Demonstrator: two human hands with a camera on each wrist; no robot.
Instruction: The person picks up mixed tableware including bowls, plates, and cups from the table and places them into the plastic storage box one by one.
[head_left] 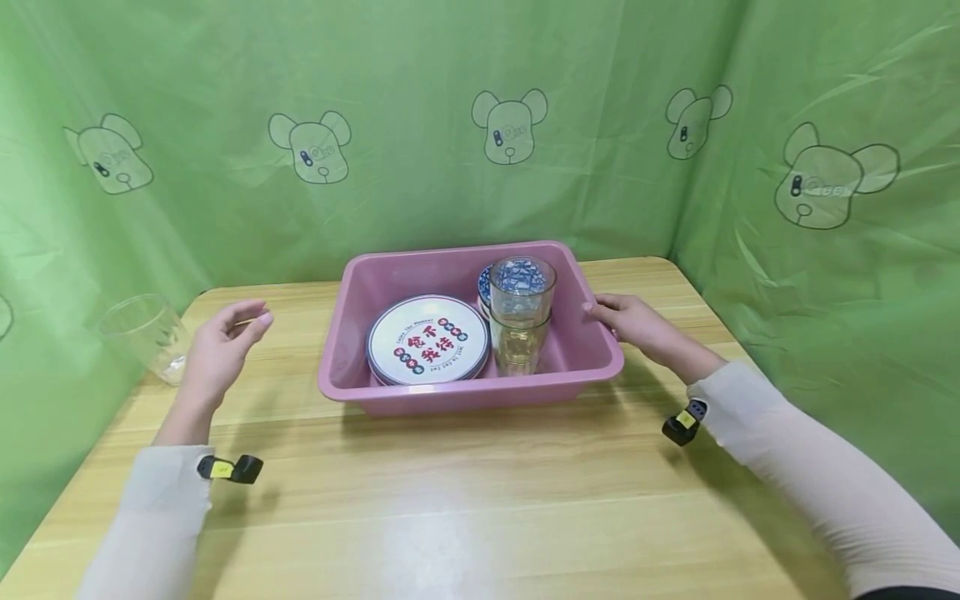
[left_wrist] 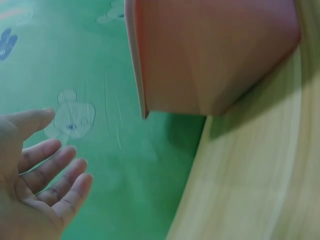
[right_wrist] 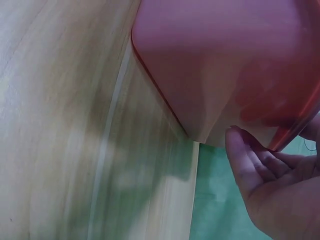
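A pink plastic basin [head_left: 465, 398] sits on the wooden table. Inside it, on the left, lies a round white plate [head_left: 427, 340] with red lettering, seemingly on top of others. To its right stand stacked clear glasses [head_left: 519, 333], partly covering blue-and-white patterned dishes [head_left: 484, 285]. My right hand [head_left: 632, 323] grips the basin's right rim, thumb on top and fingers [right_wrist: 250, 155] underneath. Left of the basin, my left hand [head_left: 219, 350] hovers with loosely bent fingers [left_wrist: 55, 172] and holds nothing. Just beyond it, another clear glass [head_left: 138, 333] is at the table's left edge, partly hidden by that hand.
A green curtain [head_left: 420, 125] with printed bear heads hangs close behind the table [head_left: 480, 517] and along both sides. Each sleeve carries a small black wrist device, one at the left cuff [head_left: 246, 468] and one at the right [head_left: 681, 427].
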